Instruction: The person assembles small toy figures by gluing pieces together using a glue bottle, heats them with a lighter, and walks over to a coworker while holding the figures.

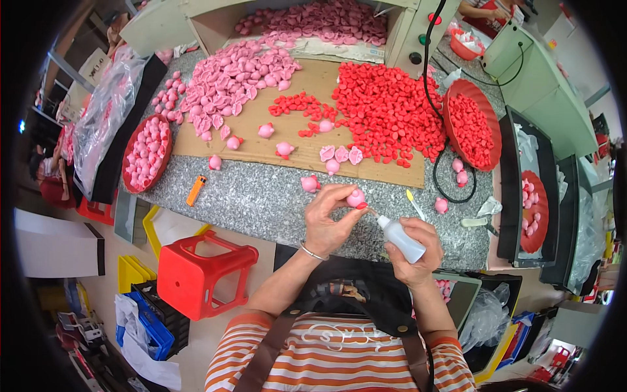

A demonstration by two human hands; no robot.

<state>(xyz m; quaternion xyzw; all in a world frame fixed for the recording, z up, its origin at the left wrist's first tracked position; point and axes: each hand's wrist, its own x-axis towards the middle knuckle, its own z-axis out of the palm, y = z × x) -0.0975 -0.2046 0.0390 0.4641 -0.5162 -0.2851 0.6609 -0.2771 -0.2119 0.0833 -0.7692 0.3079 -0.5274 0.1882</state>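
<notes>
My left hand [325,223] is closed, pinching a small round pink plastic piece [355,197] with a red part at its lower edge. In my right hand [423,251] is a translucent white squeeze bottle [405,242], tilted so its thin tip points at the red part. The tip is at or very near the piece; contact is too small to tell. Just beyond my left hand lies another pink piece with red on it [310,183]. A white stick with a yellow end [415,204] rests on the grey speckled table beyond the bottle.
Pink shells [228,81] and red parts [392,108] are heaped on a cardboard sheet [261,150]. Red bowls stand at the left [163,157] and right [493,140]. A black cable [436,173] loops over the table. Nearby are an orange lighter [195,191] and a red stool [189,277].
</notes>
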